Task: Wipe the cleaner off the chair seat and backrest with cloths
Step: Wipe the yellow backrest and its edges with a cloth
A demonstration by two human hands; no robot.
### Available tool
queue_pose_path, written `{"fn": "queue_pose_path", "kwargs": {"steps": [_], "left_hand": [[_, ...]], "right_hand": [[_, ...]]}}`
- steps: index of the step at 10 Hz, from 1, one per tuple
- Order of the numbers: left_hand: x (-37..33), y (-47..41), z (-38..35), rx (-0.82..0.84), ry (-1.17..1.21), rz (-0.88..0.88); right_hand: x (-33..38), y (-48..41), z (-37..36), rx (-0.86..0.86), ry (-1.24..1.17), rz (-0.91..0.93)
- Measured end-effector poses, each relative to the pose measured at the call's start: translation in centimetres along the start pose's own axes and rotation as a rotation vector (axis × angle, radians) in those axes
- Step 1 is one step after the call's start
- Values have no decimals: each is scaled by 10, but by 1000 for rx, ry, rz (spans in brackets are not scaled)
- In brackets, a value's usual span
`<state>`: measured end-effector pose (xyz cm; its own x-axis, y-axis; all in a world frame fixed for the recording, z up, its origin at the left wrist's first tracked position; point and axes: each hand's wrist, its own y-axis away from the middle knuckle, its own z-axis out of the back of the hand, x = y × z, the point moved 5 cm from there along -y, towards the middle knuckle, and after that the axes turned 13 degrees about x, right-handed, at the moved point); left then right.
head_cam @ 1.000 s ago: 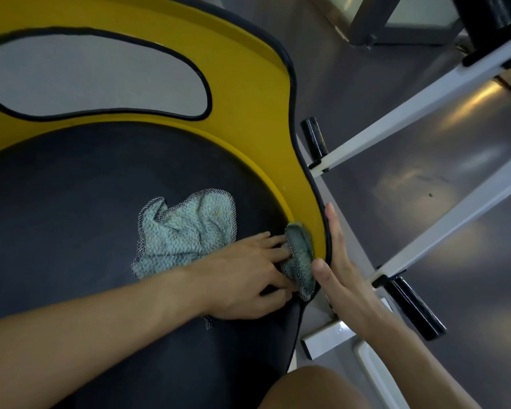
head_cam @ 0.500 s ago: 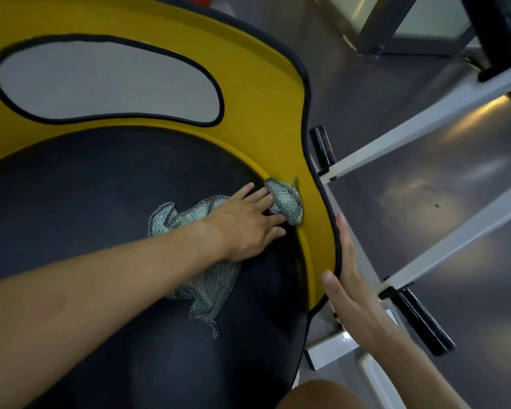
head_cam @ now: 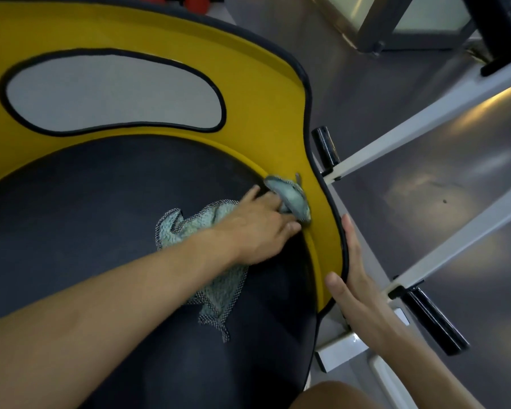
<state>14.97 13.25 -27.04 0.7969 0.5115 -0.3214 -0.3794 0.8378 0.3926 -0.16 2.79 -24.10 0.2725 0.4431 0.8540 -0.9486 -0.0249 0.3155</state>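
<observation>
Head view: left hand (head_cam: 257, 228) presses cloth (head_cam: 219, 290), fingers (head_cam: 289, 227) extended; right hand (head_cam: 357, 287) flat against backrest (head_cam: 263, 93).

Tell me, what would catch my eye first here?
The bright yellow backrest curves around a dark seat, filling the left of the view. The left hand presses a pale green cloth into the seam where they meet, while the right hand rests flat on the chair's right edge.
</observation>
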Motion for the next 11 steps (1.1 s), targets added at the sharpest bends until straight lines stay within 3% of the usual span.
{"fn": "queue_pose_path", "kwargs": {"steps": [1, 3, 5, 6, 9, 11], "left_hand": [[-27, 14, -17, 1, -22, -90], [9, -3, 25, -122, 212, 114], [47, 5, 57, -304, 351, 205], [21, 10, 57, -361, 324, 87], [15, 25, 96, -615, 337, 4], [26, 10, 66, -463, 198, 85]], "right_hand": [[0, 0, -1, -18, -9, 10], [-1, -1, -1, -23, -13, -2], [-3, 0, -1, -5, 7, -44], [-2, 0, 0, -4, 25, -36], [-6, -1, -1, 6, 28, -7], [-8, -2, -2, 2, 14, 2]]}}
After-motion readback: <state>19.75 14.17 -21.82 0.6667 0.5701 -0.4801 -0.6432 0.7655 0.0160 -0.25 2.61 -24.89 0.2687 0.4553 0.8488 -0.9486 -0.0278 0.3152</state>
